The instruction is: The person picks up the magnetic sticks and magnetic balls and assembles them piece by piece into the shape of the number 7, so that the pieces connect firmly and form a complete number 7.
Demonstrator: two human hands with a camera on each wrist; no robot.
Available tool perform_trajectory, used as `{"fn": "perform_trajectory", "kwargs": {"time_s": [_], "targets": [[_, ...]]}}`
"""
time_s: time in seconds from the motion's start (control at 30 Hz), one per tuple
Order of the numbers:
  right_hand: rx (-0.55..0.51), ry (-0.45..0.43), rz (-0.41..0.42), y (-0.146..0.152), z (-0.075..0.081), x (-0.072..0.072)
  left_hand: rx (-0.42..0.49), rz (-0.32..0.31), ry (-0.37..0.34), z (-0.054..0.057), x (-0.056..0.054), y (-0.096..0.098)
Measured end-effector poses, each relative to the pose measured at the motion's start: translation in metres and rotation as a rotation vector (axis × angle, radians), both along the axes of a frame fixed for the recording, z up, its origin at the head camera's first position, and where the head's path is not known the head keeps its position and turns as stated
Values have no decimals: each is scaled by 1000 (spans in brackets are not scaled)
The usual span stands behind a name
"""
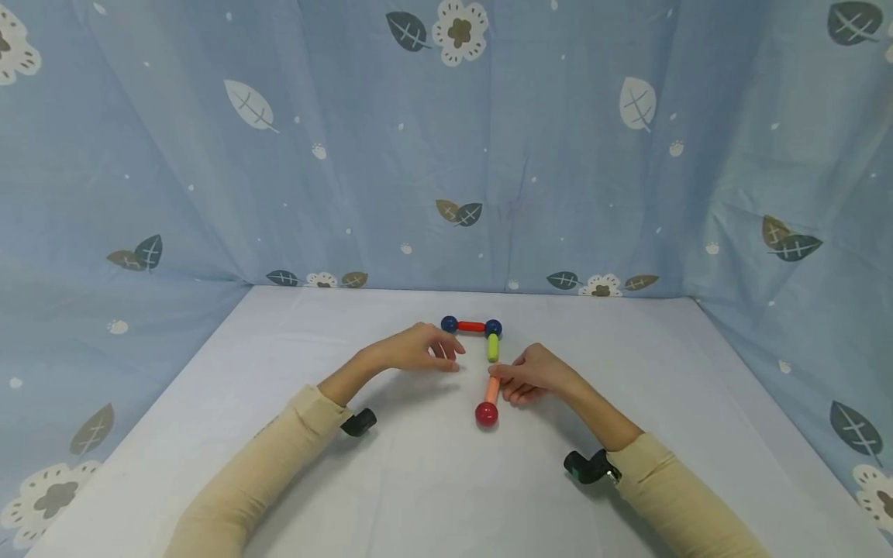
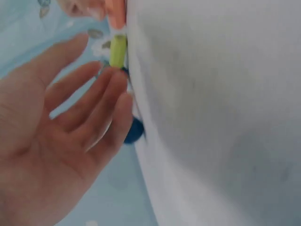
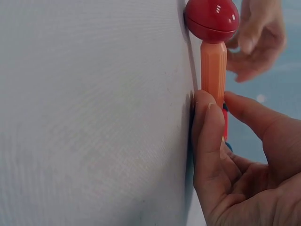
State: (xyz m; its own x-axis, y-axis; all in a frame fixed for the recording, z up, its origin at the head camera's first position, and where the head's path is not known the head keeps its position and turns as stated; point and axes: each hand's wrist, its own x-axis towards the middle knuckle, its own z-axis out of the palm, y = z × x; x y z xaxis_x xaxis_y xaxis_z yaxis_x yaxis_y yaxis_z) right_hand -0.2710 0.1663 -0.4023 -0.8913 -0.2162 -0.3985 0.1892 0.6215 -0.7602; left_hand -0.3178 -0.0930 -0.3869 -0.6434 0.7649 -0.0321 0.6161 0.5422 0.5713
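Note:
My right hand (image 1: 539,375) pinches an orange rod (image 3: 214,70) between thumb and fingers. A glossy red ball (image 3: 212,20) is joined to the rod's near end. Just beyond the rod's far end lies a yellow-green rod (image 1: 493,348), attached to a dark blue ball (image 1: 493,328). From that ball a red rod (image 1: 470,326) runs left to a second blue ball (image 1: 449,324). My left hand (image 1: 424,349) hovers left of these pieces with relaxed fingers and holds nothing; in the left wrist view its fingers partly cover the blue balls.
A white cloth (image 1: 418,480) covers the tabletop. Blue patterned curtains (image 1: 349,155) stand behind and at both sides. A dark wrist-camera mount (image 1: 359,422) sits under the left sleeve, another mount (image 1: 586,466) beside the right one.

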Motion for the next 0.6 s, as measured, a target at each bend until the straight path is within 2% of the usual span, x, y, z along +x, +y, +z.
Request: {"fn": "perform_trajectory", "kwargs": {"time_s": [0.13, 0.27, 0.43, 0.6], "targets": [[13, -5, -9, 0, -2, -1, 65, 132, 109, 2, -16, -3], [16, -18, -20, -1, -3, -3, 81, 242, 186, 1, -31, -2], [2, -35, -31, -2, -4, -4, 60, 316, 159, -3, -46, 3], [-22, -50, -35, -2, -5, -5, 52, 318, 122, -6, -56, 8]]}}
